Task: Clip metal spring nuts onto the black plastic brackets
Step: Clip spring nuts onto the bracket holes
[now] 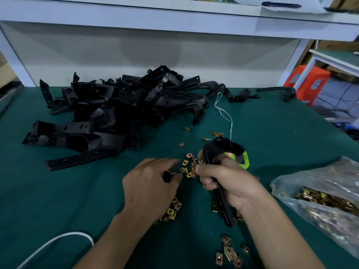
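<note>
White cable (58, 241) lay looped at 7 o'clock on the green mat (272, 133). Bracket pile (116, 109), black plastic and tangled, sat from 10 to 12 o'clock on the far side of the mat. L hand (149, 187) was at 6 o'clock, palm down, thumb and fingers pinched round a small black piece (167, 176); couldn't tell what it was. Nut heap (173, 210), brass-coloured, lay partly under that wrist. Nut cluster (187, 167) sat btwn the two hands, just beyond the L fingertips. R hand (227, 179) was at 5 o'clock, fist wrapped tight round a held bracket (223, 208), the bracket's long end pointing back toward the person and a fingertip touching the cluster. Green-black gadget (242, 159) sat just beyond the R knuckles. White string (223, 111) ran from there toward 12 o'clock. Nut scatter (229, 253) lay at 5 o'clock near the bottom edge. Clear bag (330, 195) of nuts was at 4 o'clock. Lone bracket (279, 91) lay at 1 o'clock, apart from the pile, w/ an orange stool (308, 82) beyond the table edge at 2 o'clock.
</note>
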